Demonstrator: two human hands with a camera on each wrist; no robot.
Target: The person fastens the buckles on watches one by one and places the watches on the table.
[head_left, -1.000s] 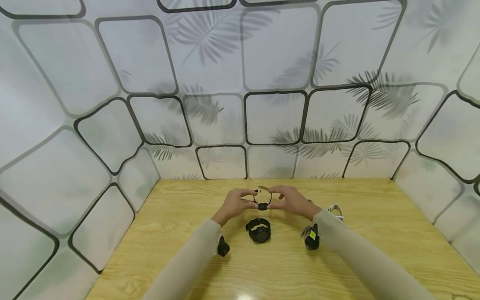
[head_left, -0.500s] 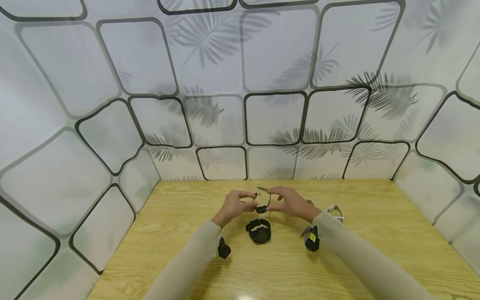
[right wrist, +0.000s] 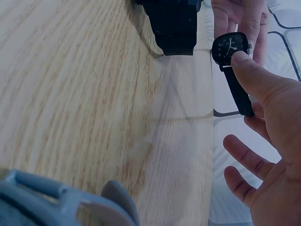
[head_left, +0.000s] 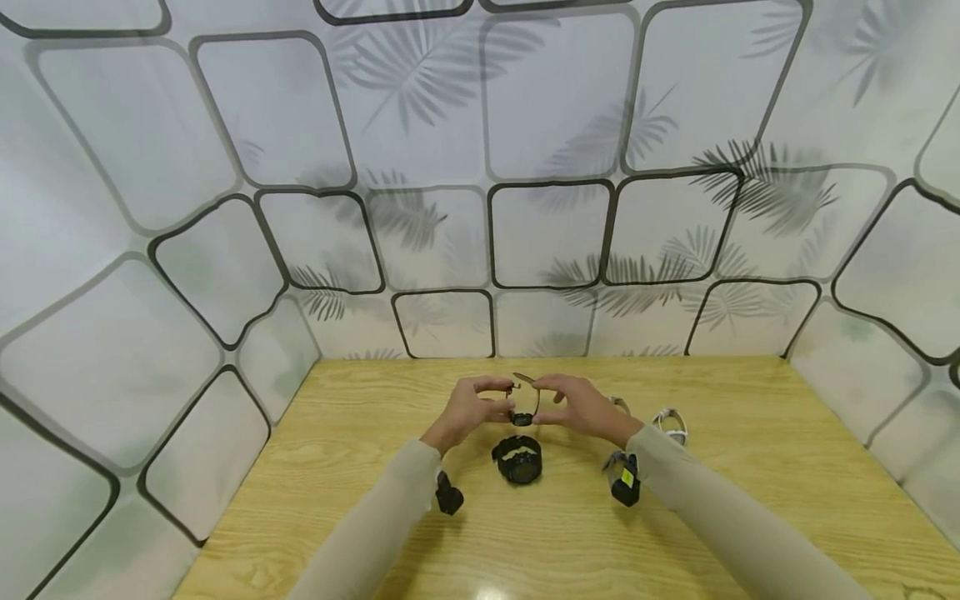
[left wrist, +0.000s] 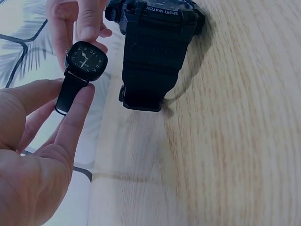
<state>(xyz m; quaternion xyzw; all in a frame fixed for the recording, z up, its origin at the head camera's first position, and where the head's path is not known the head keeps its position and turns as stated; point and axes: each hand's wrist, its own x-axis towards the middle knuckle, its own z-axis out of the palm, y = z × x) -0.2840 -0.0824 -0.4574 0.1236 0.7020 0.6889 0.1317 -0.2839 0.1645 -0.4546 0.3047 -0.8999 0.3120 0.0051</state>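
A small black wristwatch (head_left: 522, 419) is held up between both hands, its dark dial towards me and its strap unfastened and curving up behind. My left hand (head_left: 467, 408) pinches its left side, the fingers and thumb on the strap by the case in the left wrist view. With the right hand (head_left: 587, 404) I grip the other side; the right thumb (right wrist: 256, 77) presses the edge of the case in the right wrist view. Just in front of the hands, a bulky black sport watch (head_left: 520, 460) stands on the table with its strap looped; "SPORT WATCH" shows on it in the left wrist view.
Right of the right forearm stands a white-strapped watch (head_left: 672, 425). Another band (head_left: 620, 405) is partly hidden behind the right hand. A grey looped strap (right wrist: 61, 197) lies at the right wrist view's lower left. Patterned curtains (head_left: 551, 237) rise behind the wooden table (head_left: 360, 425).
The small watch has dipped slightly down and left, with its case tilting a little. Both hands keep hold of it. The sport watch has not moved.
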